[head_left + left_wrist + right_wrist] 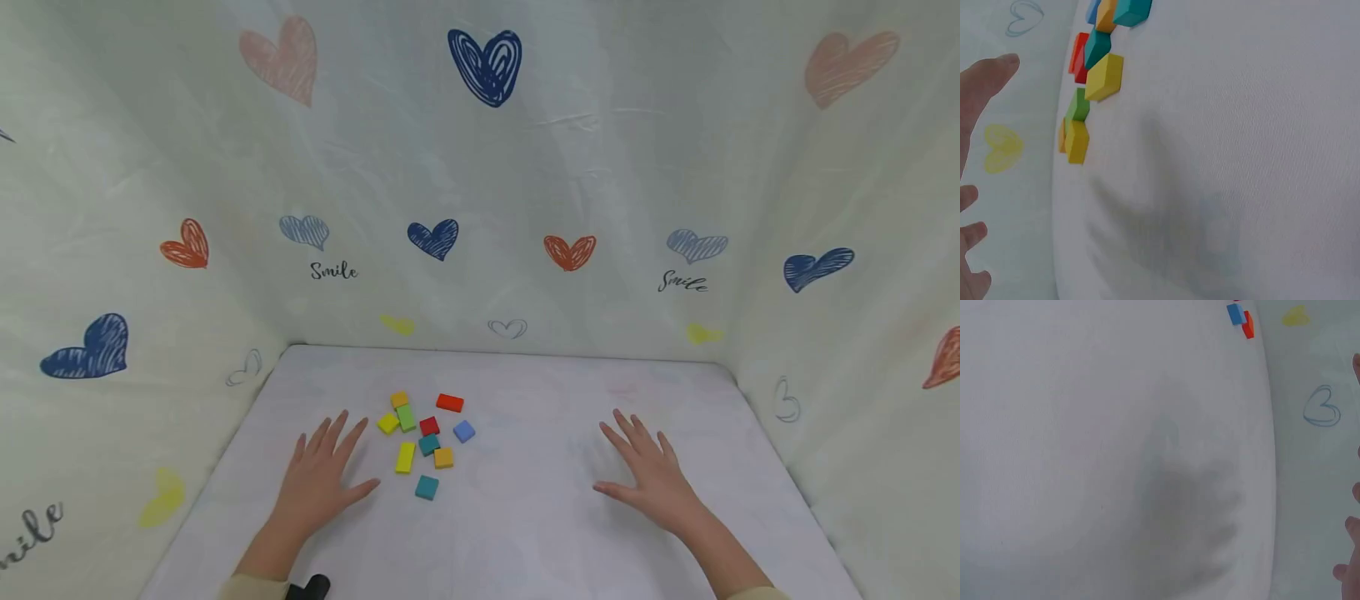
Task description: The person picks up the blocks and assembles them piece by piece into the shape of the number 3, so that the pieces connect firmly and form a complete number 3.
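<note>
L hand (318, 479) & R hand (654, 483) are held above the white table (525, 525), fingers spread wide, thumbs pointed inward; nothing is gripped by either. L hand is placed just beside a loose group of 10 small blocks, on the group's L side; R hand is seen well apart from it, toward the R side of the table.

At the group's back, rear orange block (400, 399), green block (406, 417) & yellow block (387, 423) are clustered, w/ red bar (450, 403) set apart to the R. Mid-group, red block (430, 426) is seen just behind mid teal block (429, 444), w/ blue block (464, 431) off to the R. Yellow bar (405, 457) & front orange block (444, 457) are placed nearer the front; front teal block (427, 487) is frontmost. Table is backed by a pale curtain (615, 183) printed w/ hearts.
</note>
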Motion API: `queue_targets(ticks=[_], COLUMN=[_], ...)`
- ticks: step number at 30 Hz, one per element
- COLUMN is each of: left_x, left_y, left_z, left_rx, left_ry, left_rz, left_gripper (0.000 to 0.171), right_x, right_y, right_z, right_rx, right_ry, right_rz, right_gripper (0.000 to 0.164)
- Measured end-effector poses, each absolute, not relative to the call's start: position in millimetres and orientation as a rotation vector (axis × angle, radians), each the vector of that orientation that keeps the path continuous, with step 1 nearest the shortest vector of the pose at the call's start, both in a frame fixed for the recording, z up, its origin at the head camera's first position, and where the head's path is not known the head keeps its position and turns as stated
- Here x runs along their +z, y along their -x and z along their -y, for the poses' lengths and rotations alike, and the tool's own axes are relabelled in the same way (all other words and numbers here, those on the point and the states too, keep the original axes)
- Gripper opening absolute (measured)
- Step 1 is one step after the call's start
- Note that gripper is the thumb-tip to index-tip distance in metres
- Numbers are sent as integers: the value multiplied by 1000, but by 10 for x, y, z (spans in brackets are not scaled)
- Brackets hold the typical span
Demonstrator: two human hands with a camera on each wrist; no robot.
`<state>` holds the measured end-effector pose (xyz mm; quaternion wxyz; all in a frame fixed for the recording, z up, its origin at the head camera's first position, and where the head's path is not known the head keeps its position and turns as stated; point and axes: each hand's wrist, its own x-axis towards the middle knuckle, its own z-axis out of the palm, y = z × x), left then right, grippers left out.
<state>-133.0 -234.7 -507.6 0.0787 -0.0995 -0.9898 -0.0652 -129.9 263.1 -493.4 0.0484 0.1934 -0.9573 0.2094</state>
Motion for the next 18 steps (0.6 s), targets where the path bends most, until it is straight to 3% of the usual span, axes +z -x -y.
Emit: queue_targets(ticks=[18], left_x=[-5322], left_y=[1427], left_z=[1906], left_rx=[-769], left_ry=[-46], left_rz=[3028], left_gripper=[80], right_x=[-5165], right_y=[1349], right_z=[-1958], right_rx=[1444], right_ry=[-472], right_rz=[2854], right_gripper=[73])
